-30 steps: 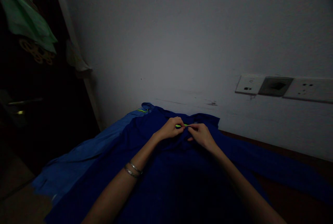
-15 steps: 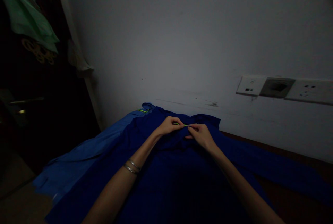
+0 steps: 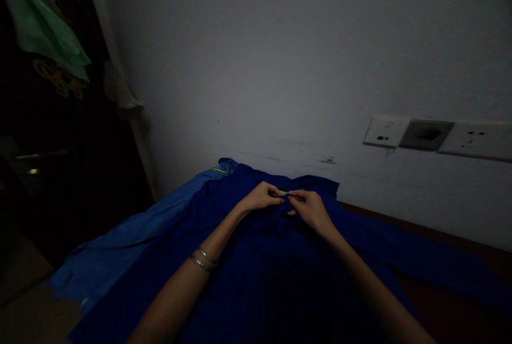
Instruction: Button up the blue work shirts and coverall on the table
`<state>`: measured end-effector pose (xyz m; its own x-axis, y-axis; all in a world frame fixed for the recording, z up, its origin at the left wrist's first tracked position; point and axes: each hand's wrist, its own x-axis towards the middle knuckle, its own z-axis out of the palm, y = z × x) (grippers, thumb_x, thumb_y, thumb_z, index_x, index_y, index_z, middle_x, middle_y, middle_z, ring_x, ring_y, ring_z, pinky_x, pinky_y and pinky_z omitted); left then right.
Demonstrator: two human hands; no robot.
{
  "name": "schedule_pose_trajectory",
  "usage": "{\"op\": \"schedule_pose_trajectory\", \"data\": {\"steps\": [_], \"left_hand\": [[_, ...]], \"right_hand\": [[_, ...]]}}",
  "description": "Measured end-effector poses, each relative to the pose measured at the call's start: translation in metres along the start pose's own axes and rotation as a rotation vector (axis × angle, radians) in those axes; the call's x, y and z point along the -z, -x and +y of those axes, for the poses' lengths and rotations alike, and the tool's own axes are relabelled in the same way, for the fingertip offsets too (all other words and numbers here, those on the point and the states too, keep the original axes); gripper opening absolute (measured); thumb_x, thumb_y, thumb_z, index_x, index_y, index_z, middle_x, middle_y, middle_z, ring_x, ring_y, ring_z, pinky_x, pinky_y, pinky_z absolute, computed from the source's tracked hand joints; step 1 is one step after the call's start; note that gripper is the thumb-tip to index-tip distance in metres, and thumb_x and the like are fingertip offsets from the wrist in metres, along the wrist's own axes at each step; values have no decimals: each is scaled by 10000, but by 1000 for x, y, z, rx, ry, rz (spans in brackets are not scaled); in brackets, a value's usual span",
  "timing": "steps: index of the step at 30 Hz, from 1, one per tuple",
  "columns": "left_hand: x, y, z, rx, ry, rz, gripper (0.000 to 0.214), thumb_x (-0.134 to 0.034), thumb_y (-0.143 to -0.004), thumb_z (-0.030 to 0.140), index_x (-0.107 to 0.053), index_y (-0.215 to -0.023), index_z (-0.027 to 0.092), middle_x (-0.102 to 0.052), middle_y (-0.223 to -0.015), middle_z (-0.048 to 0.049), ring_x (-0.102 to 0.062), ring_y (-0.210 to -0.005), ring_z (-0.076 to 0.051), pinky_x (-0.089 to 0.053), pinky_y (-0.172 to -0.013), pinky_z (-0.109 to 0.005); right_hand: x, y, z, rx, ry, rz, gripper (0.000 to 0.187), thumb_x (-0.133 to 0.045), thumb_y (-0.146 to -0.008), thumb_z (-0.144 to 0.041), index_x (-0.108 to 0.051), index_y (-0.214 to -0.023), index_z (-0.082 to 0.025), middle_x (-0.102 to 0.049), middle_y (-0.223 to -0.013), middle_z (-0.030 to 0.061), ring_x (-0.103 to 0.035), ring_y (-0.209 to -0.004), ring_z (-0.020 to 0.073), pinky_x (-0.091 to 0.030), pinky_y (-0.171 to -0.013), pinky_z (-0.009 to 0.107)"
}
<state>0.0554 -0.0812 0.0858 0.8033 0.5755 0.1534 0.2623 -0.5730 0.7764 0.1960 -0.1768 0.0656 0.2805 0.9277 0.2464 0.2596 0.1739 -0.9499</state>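
A dark blue long-sleeved shirt (image 3: 240, 274) lies spread on a dark reddish-brown surface (image 3: 440, 301), its collar (image 3: 320, 180) against the pale wall (image 3: 280, 77). The left hand (image 3: 260, 196) and right hand (image 3: 312, 208) meet at the shirt just below the collar, thumb and forefinger of each pinching its cloth edge, fingertips close together. A bright yellow-green strip (image 3: 283, 193) shows on the shirt between them. Two silver bangles (image 3: 206, 258) circle the left forearm, above the shirt. Left of the shirt, and partly under it, lies a lighter blue garment (image 3: 132, 240) with yellow-green trim; farther left stands a dark door (image 3: 100, 136) with a green cloth (image 3: 46, 34) hanging on it. Wall sockets (image 3: 474, 138) sit above the shirt's right sleeve.
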Motion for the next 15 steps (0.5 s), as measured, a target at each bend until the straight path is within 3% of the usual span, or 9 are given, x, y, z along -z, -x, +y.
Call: {"op": "schedule_pose_trajectory", "data": {"steps": [5, 11, 15], "left_hand": [[3, 0, 0, -1, -42, -8, 314, -560, -688, 321, -668, -869, 88, -602, -665, -9, -437, -535, -73, -311, -492, -176], [2, -3, -1, -6, -123, 63, 284, -593, -652, 316, -667, -812, 93, -595, -653, -8, -451, -550, -82, -323, -501, -177], [-2, -2, 1, -5, -148, 93, 275, -588, -648, 300, -666, -817, 97, -618, -704, -21, -487, -587, -95, -363, -549, -184]], "right_hand": [[-1, 1, -2, 27, -18, 3, 203, -513, -722, -175, -624, -882, -117, -649, -705, 33, -619, -494, 117, -477, -405, 162], [0, -5, 1, -99, -128, 22, 118, -549, -694, -111, -609, -796, -107, -556, -529, -19, -577, -469, 101, -530, -444, 212], [1, -7, 5, -132, -93, 5, 112, -549, -697, -99, -608, -791, -107, -555, -526, -11, -568, -464, 104, -533, -432, 231]]}}
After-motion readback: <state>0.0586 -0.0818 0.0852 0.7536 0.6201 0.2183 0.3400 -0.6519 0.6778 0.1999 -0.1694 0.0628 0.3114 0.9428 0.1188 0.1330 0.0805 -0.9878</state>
